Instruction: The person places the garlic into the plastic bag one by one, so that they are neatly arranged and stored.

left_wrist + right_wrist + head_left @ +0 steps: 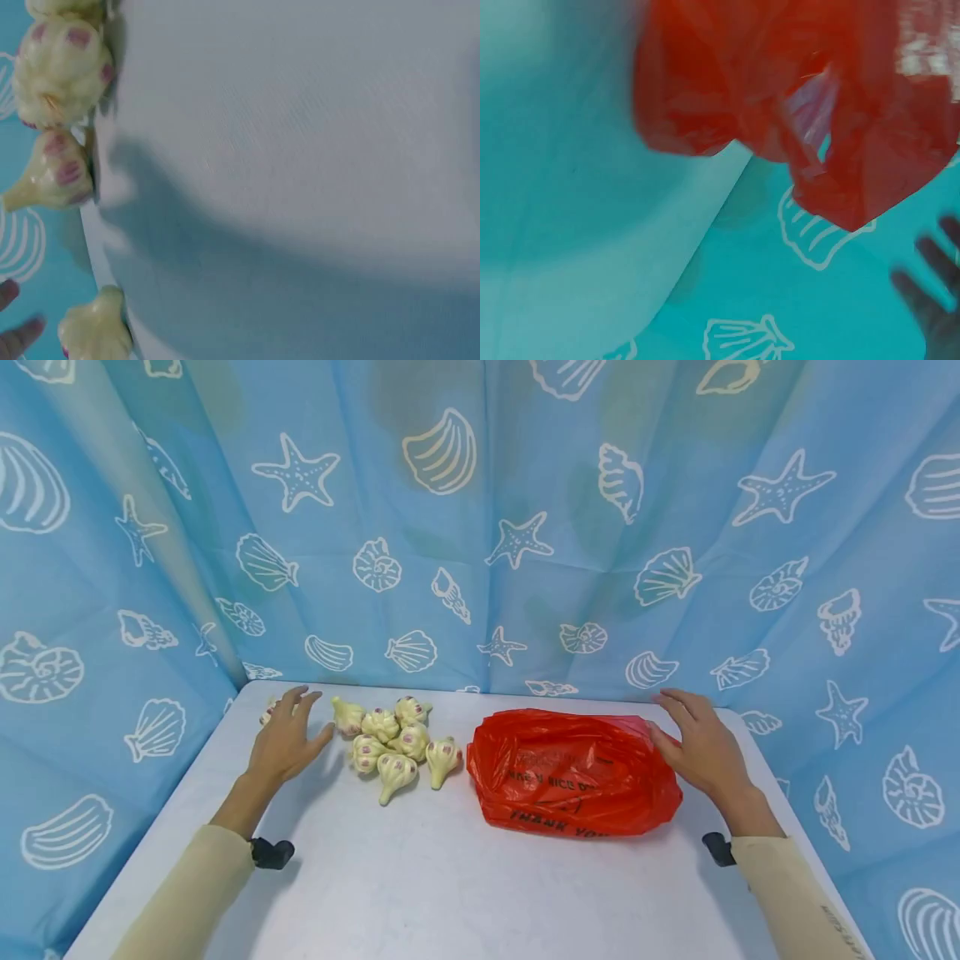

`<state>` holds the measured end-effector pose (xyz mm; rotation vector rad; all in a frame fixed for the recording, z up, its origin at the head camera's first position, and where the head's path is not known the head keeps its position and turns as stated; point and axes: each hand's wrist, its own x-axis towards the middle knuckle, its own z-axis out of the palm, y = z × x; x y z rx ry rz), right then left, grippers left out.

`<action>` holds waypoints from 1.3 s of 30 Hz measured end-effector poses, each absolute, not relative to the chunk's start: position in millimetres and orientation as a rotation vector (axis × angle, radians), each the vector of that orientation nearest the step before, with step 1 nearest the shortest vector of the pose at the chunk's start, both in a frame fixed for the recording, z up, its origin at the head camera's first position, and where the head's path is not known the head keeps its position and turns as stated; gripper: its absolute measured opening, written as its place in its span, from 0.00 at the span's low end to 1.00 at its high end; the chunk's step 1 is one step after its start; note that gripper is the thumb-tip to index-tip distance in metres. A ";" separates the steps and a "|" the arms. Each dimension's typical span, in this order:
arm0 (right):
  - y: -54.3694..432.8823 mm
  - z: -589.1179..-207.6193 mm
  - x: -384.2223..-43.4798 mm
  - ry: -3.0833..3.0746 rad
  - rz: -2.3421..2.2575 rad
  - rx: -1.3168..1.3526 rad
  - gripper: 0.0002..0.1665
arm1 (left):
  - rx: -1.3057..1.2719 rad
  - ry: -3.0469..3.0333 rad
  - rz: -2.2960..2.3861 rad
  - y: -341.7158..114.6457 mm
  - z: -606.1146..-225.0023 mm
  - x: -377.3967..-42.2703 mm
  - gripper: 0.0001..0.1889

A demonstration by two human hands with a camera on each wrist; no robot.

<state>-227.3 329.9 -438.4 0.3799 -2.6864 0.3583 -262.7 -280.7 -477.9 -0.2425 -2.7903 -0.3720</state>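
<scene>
1. left hand [287, 745], fingers parted, grips nothing; garlic bulbs [396, 768] cluster just to its right and could roll if brushed.
2. right hand [699, 747], fingers extended, holds nothing; red plastic bag [566, 777] just left, could tear if snagged.

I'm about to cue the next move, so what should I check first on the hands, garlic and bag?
1. Left hand free: ok, it holds nothing.
2. Right hand clear of the bag: cannot tell; they overlap in the head view.
3. Garlic bulbs all together: not ok; one bulb sits apart, partly hidden by the left hand.
4. Bag resting on the table: ok.
5. Bag empty: cannot tell; its inside is hidden.
</scene>
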 end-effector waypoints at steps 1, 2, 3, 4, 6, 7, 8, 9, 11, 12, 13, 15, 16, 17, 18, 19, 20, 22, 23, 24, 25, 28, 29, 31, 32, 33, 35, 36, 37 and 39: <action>328.9 -439.7 -226.2 -2.685 0.430 0.412 0.33 | -0.248 -2.776 -0.381 -279.1 -478.1 -261.5 0.29; 328.0 -441.6 -225.3 -2.690 0.497 0.442 0.30 | -0.252 -2.759 -0.388 -277.3 -478.5 -259.9 0.26; 327.5 -444.1 -224.8 -2.701 0.561 0.464 0.29 | -0.259 -2.739 -0.391 -275.3 -479.0 -258.2 0.23; 327.2 -447.4 -224.5 -2.714 0.628 0.471 0.28 | -0.269 -2.711 -0.398 -273.2 -479.6 -256.2 0.20; 327.4 -456.4 -224.9 -2.748 0.754 0.448 0.28 | -0.288 -2.648 -0.430 -268.3 -480.9 -251.8 0.17; 328.1 -462.0 -225.6 -2.759 0.806 0.425 0.29 | -0.296 -2.621 -0.450 -265.4 -481.5 -249.5 0.15; 329.2 -467.6 -226.3 -2.771 0.847 0.395 0.30 | -0.306 -2.598 -0.470 -262.3 -482.5 -247.3 0.15; 330.5 -473.3 -226.8 -2.786 0.896 0.348 0.31 | -0.315 -2.581 -0.491 -258.9 -483.3 -245.1 0.14; 333.3 -484.2 -227.2 -2.822 0.987 0.262 0.33 | -0.336 -2.562 -0.523 -252.2 -485.4 -241.3 0.14; 335.2 -489.5 -227.6 -2.840 1.024 0.231 0.35 | -0.342 -2.559 -0.534 -248.8 -486.5 -239.5 0.13; 336.6 -494.4 -227.7 -2.861 1.062 0.206 0.37 | -0.349 -2.555 -0.543 -245.7 -488.0 -238.0 0.13; 339.1 -503.3 -228.2 -2.906 1.115 0.177 0.42 | -0.365 -2.541 -0.575 -240.5 -491.2 -235.2 0.12; 340.4 -507.2 -228.7 -2.926 1.128 0.186 0.44 | -0.375 -2.530 -0.596 -238.4 -492.9 -233.8 0.12; 341.3 -510.6 -229.4 -2.942 1.139 0.187 0.46 | -0.389 -2.515 -0.617 -236.5 -494.4 -232.5 0.11; 341.8 -513.5 -230.1 -2.952 1.149 0.188 0.49 | -0.402 -2.501 -0.635 -235.1 -496.7 -231.7 0.11; 342.2 -516.0 -230.9 -2.958 1.158 0.186 0.50 | -0.415 -2.487 -0.649 -234.0 -499.2 -231.2 0.11; 342.7 -518.1 -231.8 -2.962 1.164 0.188 0.52 | -0.428 -2.475 -0.658 -233.2 -501.5 -230.7 0.11; 343.0 -521.7 -232.9 -2.966 1.184 0.183 0.54 | -0.446 -2.460 -0.668 -232.6 -506.2 -230.1 0.11; 343.0 -523.5 -233.2 -2.969 1.195 0.180 0.55 | -0.454 -2.452 -0.670 -232.7 -508.8 -230.2 0.11; 343.5 -525.3 -233.5 -2.973 1.202 0.186 0.56 | -0.457 -2.449 -0.674 -232.8 -510.7 -230.0 0.11; 343.9 -527.0 -233.5 -2.975 1.213 0.192 0.56 | -0.459 -2.449 -0.681 -232.9 -512.0 -229.5 0.11; 345.3 -531.4 -232.8 -2.983 1.221 0.210 0.57 | -0.471 -2.452 -0.707 -232.6 -515.2 -227.8 0.11; 346.1 -532.4 -232.7 -2.986 1.215 0.213 0.57 | -0.477 -2.450 -0.718 -232.4 -516.0 -227.5 0.10; 346.7 -533.2 -232.6 -2.989 1.210 0.207 0.57 | -0.486 -2.447 -0.735 -231.8 -517.4 -227.1 0.10; 347.1 -533.2 -232.8 -2.993 1.199 0.205 0.57 | -0.488 -2.442 -0.741 -231.4 -518.1 -227.0 0.10; 347.4 -532.8 -233.0 -2.997 1.194 0.201 0.57 | -0.491 -2.434 -0.742 -231.2 -518.9 -227.3 0.10; 347.3 -531.6 -233.3 -3.009 1.181 0.199 0.56 | -0.496 -2.423 -0.749 -231.1 -520.0 -227.5 0.10; 347.2 -530.6 -233.4 -3.016 1.181 0.199 0.55 | -0.501 -2.420 -0.752 -230.9 -520.1 -227.8 0.10; 347.2 -529.5 -233.3 -3.024 1.176 0.211 0.55 | -0.507 -2.420 -0.754 -230.8 -520.1 -228.1 0.10; 348.2 -527.4 -233.8 -3.044 1.164 0.235 0.54 | -0.520 -2.432 -0.757 -230.1 -518.8 -229.0 0.09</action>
